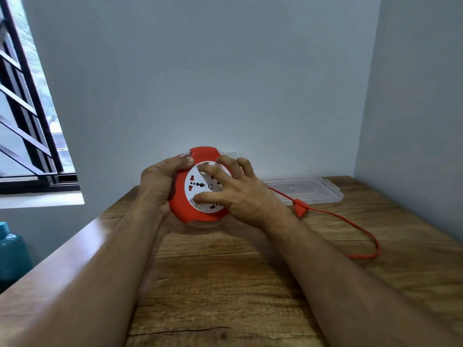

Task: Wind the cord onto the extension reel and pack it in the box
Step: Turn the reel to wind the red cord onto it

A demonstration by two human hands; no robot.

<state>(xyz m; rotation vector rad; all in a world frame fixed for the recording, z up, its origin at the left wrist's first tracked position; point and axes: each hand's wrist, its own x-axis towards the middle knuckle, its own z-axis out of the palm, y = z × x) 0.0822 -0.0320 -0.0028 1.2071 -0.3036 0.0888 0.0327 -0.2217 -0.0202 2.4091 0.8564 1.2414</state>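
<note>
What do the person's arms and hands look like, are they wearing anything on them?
Nothing worn shows: the left hand and the right hand are bare, with no gloves, rings, watch or bands visible. Both forearms are bare too, with no sleeves in view right down to the picture's lower edge.

- I see a wooden table [225, 284] filling the lower frame.
- A barred window [27, 116] sits at the upper left.
- A teal container [11, 251] shows at the left edge.
- Pale walls [200, 71] meet in a corner, upper right.
</note>
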